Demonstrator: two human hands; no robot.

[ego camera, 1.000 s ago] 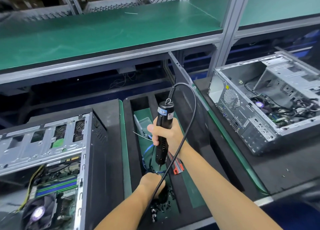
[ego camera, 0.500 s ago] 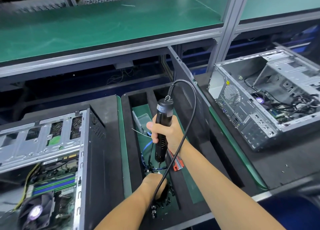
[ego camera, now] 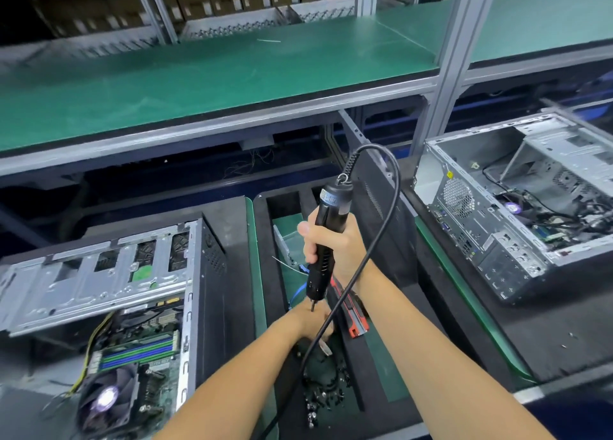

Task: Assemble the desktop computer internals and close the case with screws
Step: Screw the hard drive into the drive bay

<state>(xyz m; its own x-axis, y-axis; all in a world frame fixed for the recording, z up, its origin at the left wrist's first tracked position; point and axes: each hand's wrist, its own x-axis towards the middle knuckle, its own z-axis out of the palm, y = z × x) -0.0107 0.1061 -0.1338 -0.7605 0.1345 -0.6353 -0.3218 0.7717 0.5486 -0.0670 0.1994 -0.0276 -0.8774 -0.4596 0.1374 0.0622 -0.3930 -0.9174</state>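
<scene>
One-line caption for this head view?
Right hand grips a black corded electric screwdriver upright while the left hand reaches into loose black screws.

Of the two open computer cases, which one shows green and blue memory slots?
The left case, beside the left arm: its board shows green and blue slots above a fan. The right case shows mostly cables.

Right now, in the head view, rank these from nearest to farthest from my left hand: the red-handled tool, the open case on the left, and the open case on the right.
From the left hand, which is down in the screw tray:
1. red-handled tool, just to its right in the tray.
2. left case, across the tray's left wall.
3. right case, far right and further back.
</scene>
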